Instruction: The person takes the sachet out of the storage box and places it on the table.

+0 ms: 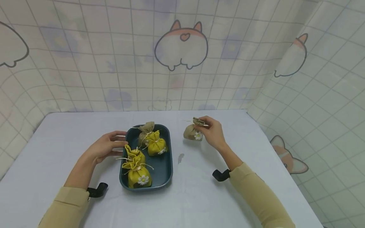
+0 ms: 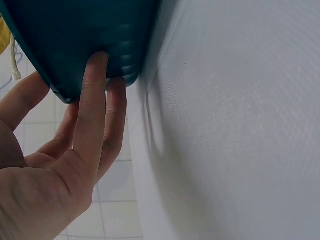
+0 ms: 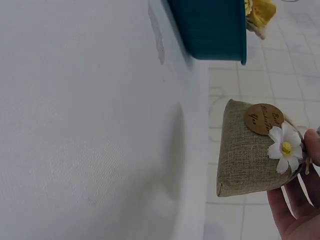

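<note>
My right hand (image 1: 212,131) pinches the gathered neck of a beige drawstring sachet (image 1: 190,133) and holds it above the table, right of the tray. In the right wrist view, the sachet (image 3: 250,155) carries a white flower and a round brown tag. Against the left side of a dark teal tray (image 1: 159,177), my left hand (image 1: 106,146) rests with its fingers extended. The left wrist view has the fingers on the tray's outer wall (image 2: 60,45) and the thumb at its rim. Inside the tray sit several yellow sachets (image 1: 139,177) and a beige sachet (image 1: 146,128).
A white cloth covers the table (image 1: 205,196). A checked curtain (image 1: 182,85) with animal drawings hangs behind it and along the sides. Right of the tray, a small grey mark (image 1: 181,158) shows on the cloth.
</note>
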`<move>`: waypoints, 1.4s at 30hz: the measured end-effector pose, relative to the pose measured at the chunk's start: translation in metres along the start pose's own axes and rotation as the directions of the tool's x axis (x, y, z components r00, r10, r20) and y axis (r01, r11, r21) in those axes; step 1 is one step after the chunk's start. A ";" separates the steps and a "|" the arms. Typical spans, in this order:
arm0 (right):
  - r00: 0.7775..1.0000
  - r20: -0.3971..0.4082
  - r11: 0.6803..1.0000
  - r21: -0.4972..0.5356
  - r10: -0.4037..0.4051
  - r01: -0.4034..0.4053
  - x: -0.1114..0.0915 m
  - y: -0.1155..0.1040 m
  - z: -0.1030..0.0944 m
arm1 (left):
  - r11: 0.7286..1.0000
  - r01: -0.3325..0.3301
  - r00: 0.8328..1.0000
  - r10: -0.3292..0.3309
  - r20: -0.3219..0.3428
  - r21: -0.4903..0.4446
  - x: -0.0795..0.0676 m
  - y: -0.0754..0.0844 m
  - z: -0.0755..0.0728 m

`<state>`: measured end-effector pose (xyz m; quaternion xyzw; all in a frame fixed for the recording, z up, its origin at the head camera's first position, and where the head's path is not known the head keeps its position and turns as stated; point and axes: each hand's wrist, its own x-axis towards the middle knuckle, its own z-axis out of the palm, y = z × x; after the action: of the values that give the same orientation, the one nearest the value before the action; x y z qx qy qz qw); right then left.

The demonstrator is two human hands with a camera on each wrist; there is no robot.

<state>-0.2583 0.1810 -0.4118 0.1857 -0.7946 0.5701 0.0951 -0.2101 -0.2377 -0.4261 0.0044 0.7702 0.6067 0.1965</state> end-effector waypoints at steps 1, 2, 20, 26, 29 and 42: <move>1.000 -0.003 1.000 -0.006 -0.005 0.005 0.001 0.002 -0.001 | 1.000 0.001 1.000 -0.001 -0.001 0.000 0.000 0.000 0.000; 1.000 -0.006 1.000 -0.010 -0.009 0.009 0.002 0.004 -0.002 | 1.000 0.002 1.000 -0.002 -0.002 0.000 0.000 0.000 0.000; 0.986 -0.110 0.981 -0.139 0.122 -0.137 0.015 0.042 -0.023 | 1.000 -0.004 1.000 0.004 0.001 0.004 0.003 -0.002 0.001; 0.980 -0.125 0.978 -0.117 0.156 -0.171 0.014 0.049 -0.027 | 1.000 0.001 1.000 -0.001 0.001 -0.001 0.002 0.001 0.003; 0.979 -0.127 0.978 -0.112 0.161 -0.175 0.013 0.050 -0.027 | 1.000 0.000 1.000 0.000 0.005 -0.001 0.001 0.002 0.003; 0.980 -0.122 0.975 -0.141 0.156 -0.173 0.013 0.053 -0.025 | 1.000 0.005 1.000 -0.005 0.004 -0.006 0.000 0.001 0.001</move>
<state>-0.2932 0.2170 -0.4450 0.0798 -0.8417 0.5237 0.1050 -0.2097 -0.2368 -0.4254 0.0031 0.7680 0.6086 0.1993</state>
